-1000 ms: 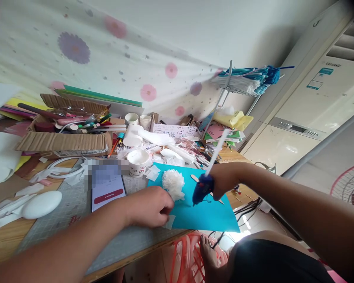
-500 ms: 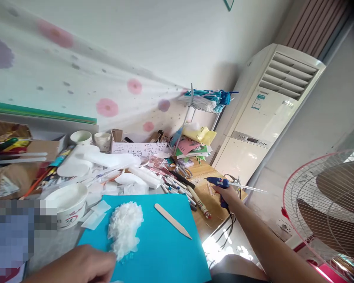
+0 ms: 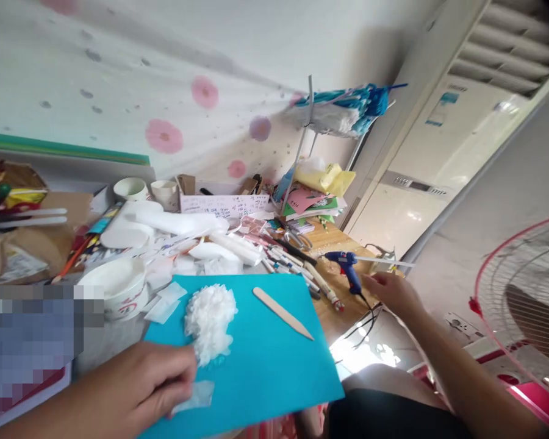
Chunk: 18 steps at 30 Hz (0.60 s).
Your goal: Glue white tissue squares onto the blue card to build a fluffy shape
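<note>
A bright blue sheet of card [image 3: 265,360] lies on the table in front of me. On it sits a white tissue-paper flower [image 3: 209,320] and a flat wooden stick [image 3: 282,313]. My left hand [image 3: 139,390] rests at the sheet's near left corner, pinching a small translucent scrap [image 3: 196,395] just below the flower. A blue glue gun [image 3: 346,268] stands on the table's right end with its white glue stick pointing right. My right hand [image 3: 391,292] hovers right beside the gun, fingers apart, holding nothing.
A white paper bowl [image 3: 116,289] stands left of the sheet. Behind it lie pens, scissors [image 3: 297,239], paper cups [image 3: 165,194], foam pieces and a cardboard box [image 3: 22,238]. A floor air conditioner [image 3: 439,158] and a red fan [image 3: 526,299] stand to the right.
My right hand has set the glue gun down on the table's right end and let go of it. My left hand has shifted to pinch the scrap below the flower.
</note>
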### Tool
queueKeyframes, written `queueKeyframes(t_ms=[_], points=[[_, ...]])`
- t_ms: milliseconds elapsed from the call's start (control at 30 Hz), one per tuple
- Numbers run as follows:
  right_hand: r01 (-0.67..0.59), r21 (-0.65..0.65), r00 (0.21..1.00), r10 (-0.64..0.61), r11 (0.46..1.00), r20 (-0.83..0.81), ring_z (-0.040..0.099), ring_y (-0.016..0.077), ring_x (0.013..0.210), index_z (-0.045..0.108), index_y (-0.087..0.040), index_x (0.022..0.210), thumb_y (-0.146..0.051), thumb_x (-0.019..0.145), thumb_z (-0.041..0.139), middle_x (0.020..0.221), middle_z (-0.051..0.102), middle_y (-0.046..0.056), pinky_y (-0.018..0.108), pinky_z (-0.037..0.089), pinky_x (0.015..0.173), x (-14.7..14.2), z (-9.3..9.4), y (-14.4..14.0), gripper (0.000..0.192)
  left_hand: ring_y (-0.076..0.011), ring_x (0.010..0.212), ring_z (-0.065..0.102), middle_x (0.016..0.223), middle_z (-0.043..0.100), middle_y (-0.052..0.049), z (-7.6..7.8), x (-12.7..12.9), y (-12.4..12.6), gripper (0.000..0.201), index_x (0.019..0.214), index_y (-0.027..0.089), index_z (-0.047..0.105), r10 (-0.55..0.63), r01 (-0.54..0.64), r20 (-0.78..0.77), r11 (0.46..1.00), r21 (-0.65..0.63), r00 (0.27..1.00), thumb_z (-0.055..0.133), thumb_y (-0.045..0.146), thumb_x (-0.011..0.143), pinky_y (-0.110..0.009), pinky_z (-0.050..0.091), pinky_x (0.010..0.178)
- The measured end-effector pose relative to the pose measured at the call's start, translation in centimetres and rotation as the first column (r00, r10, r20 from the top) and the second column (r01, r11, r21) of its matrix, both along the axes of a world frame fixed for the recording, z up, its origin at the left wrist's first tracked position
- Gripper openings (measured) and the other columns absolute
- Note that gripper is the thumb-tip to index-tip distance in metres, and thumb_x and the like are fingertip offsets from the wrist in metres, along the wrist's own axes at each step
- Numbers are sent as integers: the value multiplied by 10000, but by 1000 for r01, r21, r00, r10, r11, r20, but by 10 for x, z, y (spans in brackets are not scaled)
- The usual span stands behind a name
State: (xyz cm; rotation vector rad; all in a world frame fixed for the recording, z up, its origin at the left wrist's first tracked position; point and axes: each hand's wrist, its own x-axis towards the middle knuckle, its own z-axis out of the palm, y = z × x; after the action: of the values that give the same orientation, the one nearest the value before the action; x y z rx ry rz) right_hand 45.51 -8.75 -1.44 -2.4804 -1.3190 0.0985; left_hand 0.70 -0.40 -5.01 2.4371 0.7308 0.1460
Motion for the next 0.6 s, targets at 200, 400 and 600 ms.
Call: queueKeyframes(t_ms=[200,400,600], points=[[-615,-147,784,620,775,-16,621,174,809,693,-221,939,-337,887,532,927,672,41,267,465,724,-98,18,-11,205,-129,693,557,723,611,26,25,4,-8,221,713,205,595,-72,63,-75,991,-118,995,498,286,895,-205,350,626],[-702,-247,685,729,668,23,623,276,893,647,-161,1146,-256,823,564,1043,664,142,331,430,725,-155,3,34,347,-112,707,554,736,607,46,27,9,-15,155,738,209,580,-64,57,-68,992,-112,996,536,238,883,-205,346,638],[-669,-224,736,674,708,-65,560,166,611,659,-172,947,-118,736,544,702,645,32,252,344,525,-154,-7,52,246,-118,685,510,734,581,42,22,12,-17,131,753,202,543,-13,12,-61,1000,-15,998,537,219,882,-234,308,604]])
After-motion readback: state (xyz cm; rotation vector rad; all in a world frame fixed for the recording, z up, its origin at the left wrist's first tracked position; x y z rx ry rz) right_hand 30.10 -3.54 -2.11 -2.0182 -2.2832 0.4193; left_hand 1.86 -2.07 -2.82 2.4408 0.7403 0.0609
